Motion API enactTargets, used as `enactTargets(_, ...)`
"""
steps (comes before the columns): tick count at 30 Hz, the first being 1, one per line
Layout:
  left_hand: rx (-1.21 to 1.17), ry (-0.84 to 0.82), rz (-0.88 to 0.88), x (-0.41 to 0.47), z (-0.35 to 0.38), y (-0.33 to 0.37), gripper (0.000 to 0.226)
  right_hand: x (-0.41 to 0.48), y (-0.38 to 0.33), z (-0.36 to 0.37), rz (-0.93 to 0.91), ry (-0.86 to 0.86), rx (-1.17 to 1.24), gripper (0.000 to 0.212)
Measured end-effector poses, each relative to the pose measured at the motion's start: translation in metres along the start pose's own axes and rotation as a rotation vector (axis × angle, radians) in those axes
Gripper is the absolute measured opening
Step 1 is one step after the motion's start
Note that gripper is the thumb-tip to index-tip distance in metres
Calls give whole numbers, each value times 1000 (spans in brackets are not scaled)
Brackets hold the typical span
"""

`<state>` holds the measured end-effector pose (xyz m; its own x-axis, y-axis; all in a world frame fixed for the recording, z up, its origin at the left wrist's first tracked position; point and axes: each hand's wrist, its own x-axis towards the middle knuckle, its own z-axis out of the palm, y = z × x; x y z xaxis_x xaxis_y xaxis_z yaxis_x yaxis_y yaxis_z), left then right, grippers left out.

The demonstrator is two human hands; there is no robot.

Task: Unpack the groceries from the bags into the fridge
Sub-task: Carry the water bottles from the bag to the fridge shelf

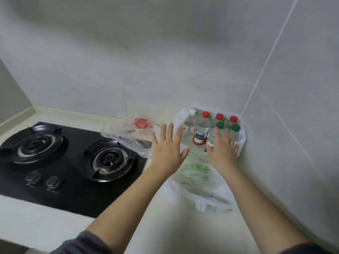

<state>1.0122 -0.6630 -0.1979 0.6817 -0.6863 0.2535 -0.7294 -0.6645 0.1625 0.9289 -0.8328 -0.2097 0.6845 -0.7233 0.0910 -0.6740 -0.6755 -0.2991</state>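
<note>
A white plastic bag with green print (197, 173) lies open on the counter in the corner. Inside it stand several clear water bottles (200, 132) with red and green caps. My left hand (167, 150) hovers with straight, spread fingers at the bag's left rim. My right hand (222, 151) reaches over the bag's mouth, fingers spread, in front of the green-capped bottles; whether it touches one I cannot tell. Neither hand holds anything. A second, clear plastic bag with a red mark (132, 132) lies crumpled to the left. The fridge is out of view.
A black two-burner gas hob (73, 173) fills the counter's left side, its knobs (43, 180) near the front. Tiled walls close in behind and on the right. Pale countertop (165, 226) extends toward me below the bag.
</note>
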Motion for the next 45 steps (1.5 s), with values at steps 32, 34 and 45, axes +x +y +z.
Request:
enactTargets(32,-142,-251,430,219,116,101,32,162,78,11,141,-24,-250,25)
enactTargets(34,-142,-261,426,220,116,102,32,161,79,11,137,-11,-240,25)
enactTargets(45,-260,-293,225,210,113,101,31,155,77,6,192,15,-203,34)
